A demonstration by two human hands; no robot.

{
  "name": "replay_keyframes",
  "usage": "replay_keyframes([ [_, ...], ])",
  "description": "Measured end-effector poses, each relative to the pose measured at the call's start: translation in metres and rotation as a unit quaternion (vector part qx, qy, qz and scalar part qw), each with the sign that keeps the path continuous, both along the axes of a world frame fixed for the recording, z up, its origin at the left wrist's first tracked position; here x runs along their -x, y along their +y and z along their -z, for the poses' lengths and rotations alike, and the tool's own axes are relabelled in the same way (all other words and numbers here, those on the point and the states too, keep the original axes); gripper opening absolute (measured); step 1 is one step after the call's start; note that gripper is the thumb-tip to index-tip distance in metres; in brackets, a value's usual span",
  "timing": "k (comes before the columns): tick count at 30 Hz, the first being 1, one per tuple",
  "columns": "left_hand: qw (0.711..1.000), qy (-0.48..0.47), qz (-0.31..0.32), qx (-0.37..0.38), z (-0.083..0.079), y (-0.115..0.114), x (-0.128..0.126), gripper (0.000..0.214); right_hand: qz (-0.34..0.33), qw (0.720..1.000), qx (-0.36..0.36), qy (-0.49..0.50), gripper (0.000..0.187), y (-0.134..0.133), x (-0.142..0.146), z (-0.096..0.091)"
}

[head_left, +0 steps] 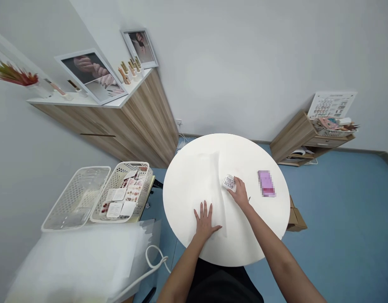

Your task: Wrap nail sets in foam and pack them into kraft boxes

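My left hand (205,221) lies flat with fingers spread on a thin white translucent sheet (208,179) on the round white table (244,153). Between the thumb and fingers of my right hand (241,193) is a small clear case (228,182), with rows of small shiny pieces showing in it. The case is just right of the sheet's edge; whether it rests on the tabletop I cannot tell. Close to my right wrist lies a small dark thin item (249,198), too small to name.
A pixelated purple-pink rectangular item (266,184) lies on the table's right side. At left stand a white basket of packets and cards (96,214) and a clear-filled basket (51,227). A wooden cabinet (149,122), low shelf (291,136) and cardboard box (296,219) surround the table.
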State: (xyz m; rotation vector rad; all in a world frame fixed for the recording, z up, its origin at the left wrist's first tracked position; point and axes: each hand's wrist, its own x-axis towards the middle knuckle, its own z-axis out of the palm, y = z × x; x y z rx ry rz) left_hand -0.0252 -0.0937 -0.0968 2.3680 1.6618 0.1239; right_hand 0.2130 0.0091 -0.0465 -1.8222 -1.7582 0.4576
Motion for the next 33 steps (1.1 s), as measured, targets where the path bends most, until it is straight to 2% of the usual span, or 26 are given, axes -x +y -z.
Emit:
replay_keyframes([
  [6, 1.0, -0.026, -0.001, 0.008, 0.001, -0.019, -0.044, 0.114, -0.066, 0.998, 0.02, -0.004, 0.071, -0.049, 0.006, -0.013],
  [10, 0.999, -0.041, -0.004, 0.006, -0.008, -0.031, -0.051, 0.105, -0.122, 0.991, 0.044, -0.021, 0.072, -0.071, 0.017, -0.008],
  [13, 0.998, -0.066, 0.022, -0.008, -0.016, -0.039, -0.036, 0.087, -0.153, 0.985, 0.068, -0.036, 0.071, -0.079, 0.026, 0.001],
  [18, 0.994, -0.09, 0.053, -0.019, -0.029, -0.058, 0.011, 0.052, -0.186, 0.976, 0.103, -0.052, 0.074, -0.092, 0.041, 0.014],
  [23, 0.988, -0.093, 0.121, 0.023, -0.044, -0.072, 0.047, 0.048, -0.2, 0.972, 0.11, -0.052, 0.074, -0.107, 0.052, 0.022],
  [27, 0.984, -0.067, 0.161, 0.043, -0.052, -0.07, 0.053, 0.052, -0.206, 0.972, 0.103, -0.052, 0.073, -0.114, 0.059, 0.025],
  [33, 0.983, -0.03, 0.173, 0.047, -0.057, -0.056, 0.043, 0.037, -0.169, 0.981, 0.067, -0.064, 0.07, -0.131, 0.06, 0.019],
])
